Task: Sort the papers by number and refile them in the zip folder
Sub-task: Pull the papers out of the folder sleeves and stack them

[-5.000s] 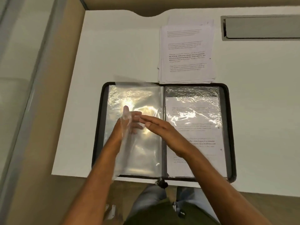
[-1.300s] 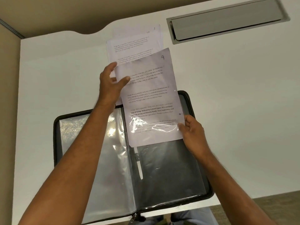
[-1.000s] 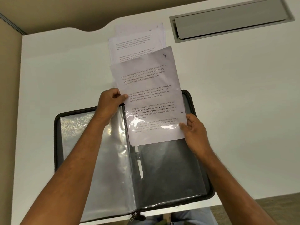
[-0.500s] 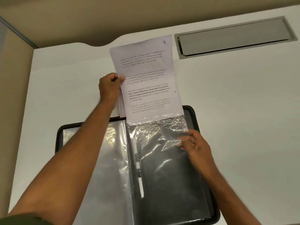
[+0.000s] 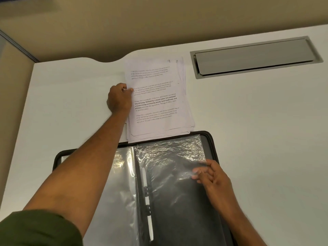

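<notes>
A black zip folder (image 5: pixel 211 139) lies open on the white desk, its clear plastic sleeves (image 5: pixel 168 160) showing no paper inside. Just beyond its far edge lies a stack of printed papers (image 5: pixel 158 103), the top sheet marked 9 in its upper right corner. My left hand (image 5: pixel 119 98) is at the stack's left edge, with thumb and fingers pinching the top sheet there. My right hand (image 5: pixel 211 176) rests on the right-hand sleeve near its outer edge, fingers loosely bent on the plastic.
A grey metal cable flap (image 5: pixel 255 56) is set into the desk (image 5: pixel 257 130) at the far right. The desk's back edge has a curved cut-out (image 5: pixel 108 59) left of the stack. A partition wall runs along the left.
The sheet marked 9 has come out of the right sleeve and my left hand has laid it on the stack. My right hand let go of it and stayed on the sleeve.
</notes>
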Action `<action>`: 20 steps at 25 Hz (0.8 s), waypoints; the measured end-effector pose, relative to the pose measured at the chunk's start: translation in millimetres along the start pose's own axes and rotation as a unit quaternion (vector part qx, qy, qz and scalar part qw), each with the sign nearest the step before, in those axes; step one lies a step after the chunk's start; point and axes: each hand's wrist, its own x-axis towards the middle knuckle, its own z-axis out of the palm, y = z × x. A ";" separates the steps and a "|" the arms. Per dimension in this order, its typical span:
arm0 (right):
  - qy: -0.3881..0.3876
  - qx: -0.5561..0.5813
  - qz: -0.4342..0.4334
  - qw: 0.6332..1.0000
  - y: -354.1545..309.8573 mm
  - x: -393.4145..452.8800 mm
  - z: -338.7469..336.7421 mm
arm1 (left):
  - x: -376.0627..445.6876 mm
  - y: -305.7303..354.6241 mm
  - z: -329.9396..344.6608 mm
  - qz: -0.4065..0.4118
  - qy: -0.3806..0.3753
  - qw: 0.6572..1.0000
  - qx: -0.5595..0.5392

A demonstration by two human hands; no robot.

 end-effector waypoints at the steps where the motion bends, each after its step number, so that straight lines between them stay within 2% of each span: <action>1: 0.000 0.000 0.000 1.000 0.0 0.0 0.4 | -1.2 1.3 0.2 0.000 0.002 1.000 0.012; 7: 0.009 0.003 0.001 1.000 0.3 0.2 0.6 | -35.6 -9.6 -27.6 0.016 -0.070 0.997 -0.039; 12: 0.022 0.001 0.020 1.000 -0.6 -5.2 0.4 | -133.8 -63.0 -94.0 0.064 -0.005 0.998 0.005; 14: 0.032 -0.004 0.028 0.999 -1.2 -9.7 -0.7 | -176.8 -91.1 -114.0 0.034 -0.003 0.999 0.039; 20: 0.038 -0.084 -0.011 0.996 -2.2 -46.0 -0.1 | -272.3 -166.1 -166.7 -0.104 -0.063 0.985 0.121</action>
